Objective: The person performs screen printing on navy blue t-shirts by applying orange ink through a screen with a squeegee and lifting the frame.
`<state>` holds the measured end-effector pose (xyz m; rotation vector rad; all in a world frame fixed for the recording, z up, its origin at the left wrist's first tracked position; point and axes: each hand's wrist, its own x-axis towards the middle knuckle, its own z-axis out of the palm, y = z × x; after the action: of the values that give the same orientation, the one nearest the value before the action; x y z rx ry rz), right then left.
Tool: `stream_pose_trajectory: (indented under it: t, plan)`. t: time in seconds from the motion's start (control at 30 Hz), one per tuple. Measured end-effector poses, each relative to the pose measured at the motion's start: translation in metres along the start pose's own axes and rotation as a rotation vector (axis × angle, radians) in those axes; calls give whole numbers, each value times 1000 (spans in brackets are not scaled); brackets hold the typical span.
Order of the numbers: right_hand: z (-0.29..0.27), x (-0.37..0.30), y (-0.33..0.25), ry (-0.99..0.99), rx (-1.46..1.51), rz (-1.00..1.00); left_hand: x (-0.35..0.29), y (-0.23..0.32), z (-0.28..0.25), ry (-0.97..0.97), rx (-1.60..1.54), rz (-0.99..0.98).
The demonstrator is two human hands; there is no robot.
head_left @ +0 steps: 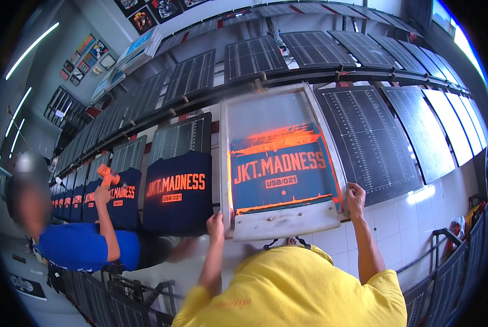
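In front of me a silkscreen frame lies over a dark garment on a printing board. Bright orange ink is smeared across its mesh, and orange lettering shows through it. Across the frame's near end sits a wide pale bar with bolts, which looks like a squeegee. My left hand is closed at the near left corner of the frame. Higher up on the right side, my right hand pinches the frame's edge. A dark shirt with an orange print lies on the board to the left.
At left a co-worker in a blue shirt holds an orange heat gun near another printed shirt. Bare gridded boards run along to the right. A dark rail passes behind the frame; dark racks stand behind me.
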<state>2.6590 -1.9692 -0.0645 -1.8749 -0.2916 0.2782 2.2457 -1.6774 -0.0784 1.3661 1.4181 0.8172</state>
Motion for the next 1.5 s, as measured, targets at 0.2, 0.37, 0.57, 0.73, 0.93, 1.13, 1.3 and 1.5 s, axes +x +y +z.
stream_pose_trajectory:
  t: [0.2, 0.37, 0.57, 0.73, 0.93, 1.13, 1.3, 1.5]
  plan:
    - [1, -2, -4, 22, -23, -8, 1, 0, -7, -42, 93, -19]
    - [3, -1, 0, 39, -12, 35, -3, 11, -4, -42, 16, -5]
    - [10, -1, -6, 26, 11, 33, 10, -11, -18, -68, 60, -53]
    - [8, 0, 0, 39, -11, 25, 2, 44, -19, -183, 413, 20]
    - [17, 3, 9, 59, -71, 17, 14, 32, -18, -172, 637, 278]
    - [14, 1, 4, 79, -101, -14, 14, 32, -16, -166, 626, 325]
    - [14, 2, 2, 64, -238, -61, 15, 35, -16, -173, 600, 216]
    - [22, -13, -16, 115, -56, -222, 14, 34, -18, -143, 624, 241]
